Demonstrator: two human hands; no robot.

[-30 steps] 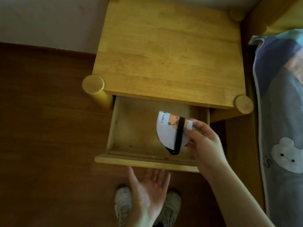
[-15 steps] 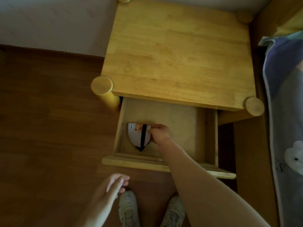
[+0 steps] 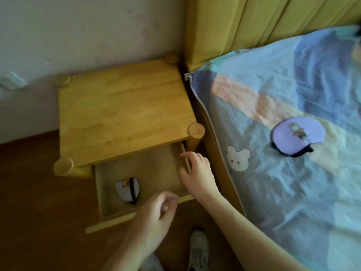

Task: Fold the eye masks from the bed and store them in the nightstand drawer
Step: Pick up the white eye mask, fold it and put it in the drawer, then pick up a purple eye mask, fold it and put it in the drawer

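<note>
Wooden nightstand (image 3: 125, 116) beside the bed (image 3: 283, 182), drawer (image 3: 156, 169) out; left hand (image 3: 154, 214) loosely curled, right hand (image 3: 197, 175) spread, both holding nothing.

Headboard: yellow padded headboard (image 3: 254, 22), upright.
Wall: pale wall (image 3: 88, 30), left of the headboard.
Floor: dark brown wooden floor (image 3: 35, 202), below the wall.
Shoe: grey-white sneaker (image 3: 198, 249) on the floor.
Socket: white wall plate (image 3: 11, 81), blurred.
</note>
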